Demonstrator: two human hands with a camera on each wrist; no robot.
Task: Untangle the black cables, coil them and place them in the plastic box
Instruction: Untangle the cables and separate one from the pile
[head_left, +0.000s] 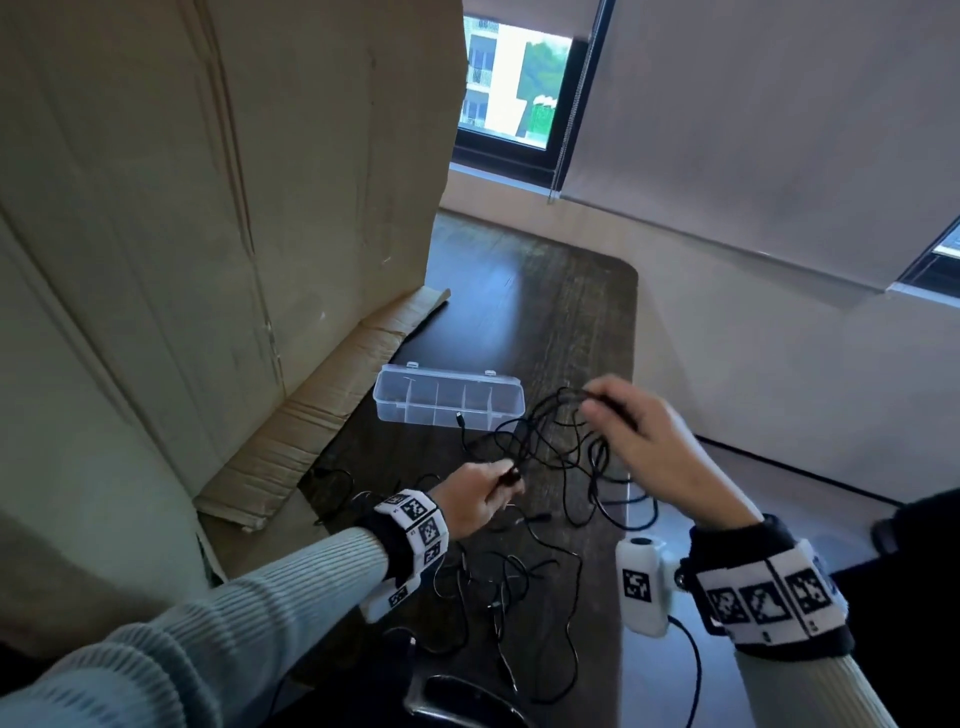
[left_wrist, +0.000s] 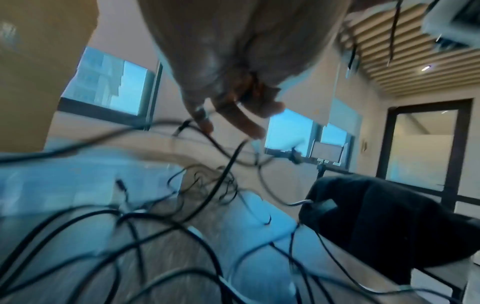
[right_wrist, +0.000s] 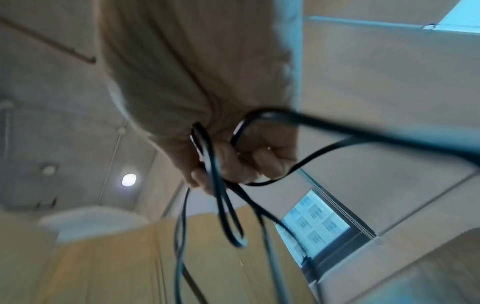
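Cables (head_left: 550, 447) hung tangled between our hands above the worktop (head_left: 571, 322): right hand (head_left: 639, 431) gripped gathered loops, left hand (head_left: 478, 493) pinched one strand, probably to tease it free; box (head_left: 449, 405) waited open.

Dark wood-grain desk (head_left: 561, 312). Large cardboard sheet (head_left: 218, 208) standing upright on its left side, bottom flap folded onto the desktop. Window (head_left: 511, 88) behind; roller blind (head_left: 779, 119) lowered at right.
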